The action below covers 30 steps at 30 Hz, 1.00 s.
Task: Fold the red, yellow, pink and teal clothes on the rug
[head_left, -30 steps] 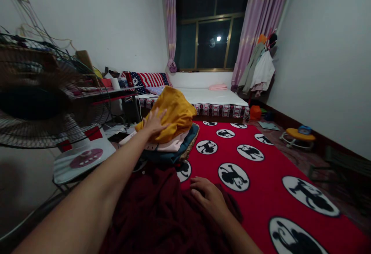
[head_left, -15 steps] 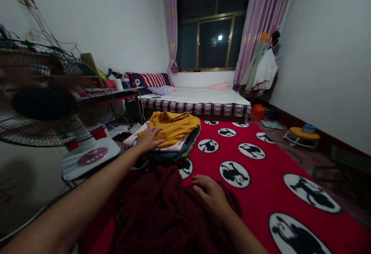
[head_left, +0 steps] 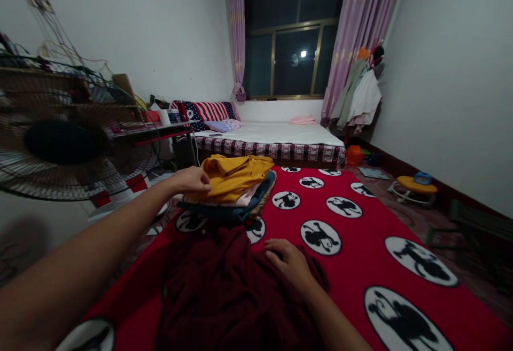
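A folded mustard-yellow garment (head_left: 234, 176) tops a small pile of clothes (head_left: 236, 209) on the red rug (head_left: 360, 255). My left hand (head_left: 192, 180) is closed in a pinch on the yellow garment's left edge. A dark maroon garment (head_left: 224, 292) lies spread on the rug in front of me. Resting on its right side is my right hand (head_left: 288, 263), fingers curled and pressing the cloth.
A standing fan (head_left: 68, 142) turns close by on the left, with a cluttered shelf (head_left: 156, 126) behind it. A low bed (head_left: 280, 140) runs under the window. Clothes hang on a rack (head_left: 358, 94) at the right, and a small yellow stool (head_left: 412, 186) sits near the wall.
The yellow garment was held up over the pile, then came down flat on it. My left hand slid from its top to its left edge and pinched it. My right hand stayed put.
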Tool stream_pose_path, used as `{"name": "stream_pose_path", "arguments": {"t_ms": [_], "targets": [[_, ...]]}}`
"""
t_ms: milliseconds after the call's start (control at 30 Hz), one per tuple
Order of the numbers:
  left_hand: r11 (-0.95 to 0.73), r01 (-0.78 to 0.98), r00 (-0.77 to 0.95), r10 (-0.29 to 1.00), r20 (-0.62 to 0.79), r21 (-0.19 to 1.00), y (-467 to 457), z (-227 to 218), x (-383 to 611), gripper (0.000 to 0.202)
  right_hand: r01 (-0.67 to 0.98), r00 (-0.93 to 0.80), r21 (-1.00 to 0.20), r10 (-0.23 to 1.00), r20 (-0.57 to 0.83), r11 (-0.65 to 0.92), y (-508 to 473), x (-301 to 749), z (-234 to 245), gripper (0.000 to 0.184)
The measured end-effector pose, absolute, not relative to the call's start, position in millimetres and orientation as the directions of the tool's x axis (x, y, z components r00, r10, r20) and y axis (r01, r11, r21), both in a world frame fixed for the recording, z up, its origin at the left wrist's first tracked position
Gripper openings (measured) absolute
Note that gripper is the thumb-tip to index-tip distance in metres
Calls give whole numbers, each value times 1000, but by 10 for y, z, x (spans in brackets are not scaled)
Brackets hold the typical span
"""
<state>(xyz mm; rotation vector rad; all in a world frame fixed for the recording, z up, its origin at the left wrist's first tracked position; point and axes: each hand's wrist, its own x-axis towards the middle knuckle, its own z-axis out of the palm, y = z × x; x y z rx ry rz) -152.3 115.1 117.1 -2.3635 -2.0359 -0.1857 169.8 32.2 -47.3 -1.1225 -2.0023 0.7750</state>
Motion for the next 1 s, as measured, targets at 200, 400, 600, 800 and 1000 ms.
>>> {"name": "stream_pose_path", "arguments": {"t_ms": [200,400,600,800,1000], "targets": [[-148,987,113,917,383,65,1400,745,-1180,72,439,-380,-781,879,288,445,302,1711,-471,24],[-119,993,113,973,202,18,1253,279,-1037,64,345,-429,-843,868,250,413,281,1756,-446,36],[-281,960,270,926,263,2,604,120,-1177,71,453,-653,-688,737,177,567,-73,1707,-167,79],[-389,872,306,907,288,297,131,158,-1187,59,574,-585,-590,789,190,568,-603,1615,59,51],[-422,618,128,886,445,663,-79,347,-887,55,235,316,-882,826,467,409,-131,2423,231,50]]}}
